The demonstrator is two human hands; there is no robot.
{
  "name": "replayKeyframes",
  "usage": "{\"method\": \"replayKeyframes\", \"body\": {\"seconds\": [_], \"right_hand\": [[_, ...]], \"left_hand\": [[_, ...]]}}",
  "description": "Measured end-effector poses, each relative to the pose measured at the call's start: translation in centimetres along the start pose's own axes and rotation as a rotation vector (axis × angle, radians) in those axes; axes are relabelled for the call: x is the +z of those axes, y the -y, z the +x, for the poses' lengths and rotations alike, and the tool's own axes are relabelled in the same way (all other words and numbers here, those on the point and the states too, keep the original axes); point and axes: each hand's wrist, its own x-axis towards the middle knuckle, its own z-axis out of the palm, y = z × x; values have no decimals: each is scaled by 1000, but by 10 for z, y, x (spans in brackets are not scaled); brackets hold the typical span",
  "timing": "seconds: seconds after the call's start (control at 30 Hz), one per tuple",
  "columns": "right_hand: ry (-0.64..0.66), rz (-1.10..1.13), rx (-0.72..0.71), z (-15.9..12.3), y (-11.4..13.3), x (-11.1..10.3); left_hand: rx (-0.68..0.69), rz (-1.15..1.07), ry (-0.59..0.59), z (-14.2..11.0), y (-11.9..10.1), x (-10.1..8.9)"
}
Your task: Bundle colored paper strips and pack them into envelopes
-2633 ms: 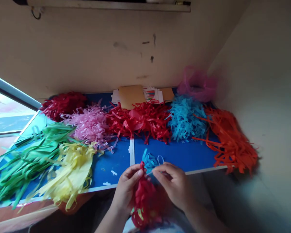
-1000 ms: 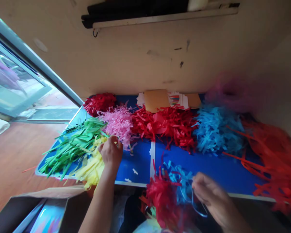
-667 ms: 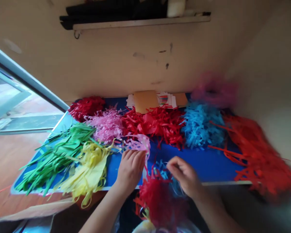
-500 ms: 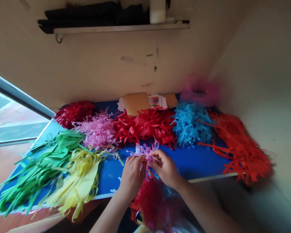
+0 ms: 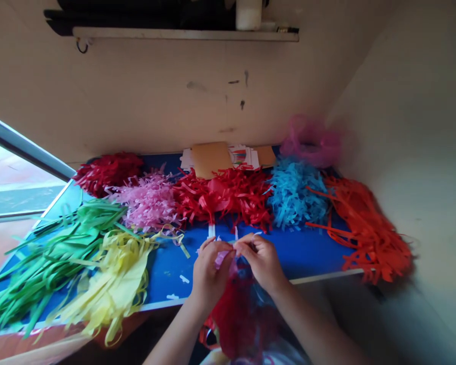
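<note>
My left hand (image 5: 212, 266) and my right hand (image 5: 261, 258) meet above the table's front edge, fingertips pinched together. Between them is a small piece of pink-purple paper fringe (image 5: 223, 258), partly covered by my fingers. Below, over my lap, hangs a blurred bunch of red fringe (image 5: 233, 314) with bits of other colours. Just beyond my hands lies a pile of red paper fringe (image 5: 222, 200). Left of it is a pink fringe pile (image 5: 152, 203), and to the right a light blue one (image 5: 298, 195).
Green strips (image 5: 68, 243) and yellow strips (image 5: 117, 274) cover the blue table (image 5: 167, 268) at left. Orange-red strips (image 5: 372, 228) overhang its right end. Dark red fringe (image 5: 110, 172), cards (image 5: 211, 159) and a pink plastic bag (image 5: 311, 142) lie behind. A shelf (image 5: 182, 34) is above.
My fingertips have drawn closer together over the pink-purple fringe, which is now mostly hidden and no longer fanned out above them. The view has shifted slightly.
</note>
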Motion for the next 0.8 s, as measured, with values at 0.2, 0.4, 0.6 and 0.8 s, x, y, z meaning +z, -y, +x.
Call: {"method": "replayKeyframes", "body": {"seconds": [0.2, 0.4, 0.6, 0.8], "right_hand": [[85, 101, 158, -12, 7, -10], [39, -144, 43, -15, 8, -11], [-113, -283, -123, -18, 7, -8], [-93, -313, -195, -24, 7, -8]], "left_hand": [[-504, -524, 168, 1, -11, -7], [-487, -535, 177, -4, -15, -1], [-228, -314, 104, -14, -20, 7], [-217, -238, 97, -18, -16, 5]]}}
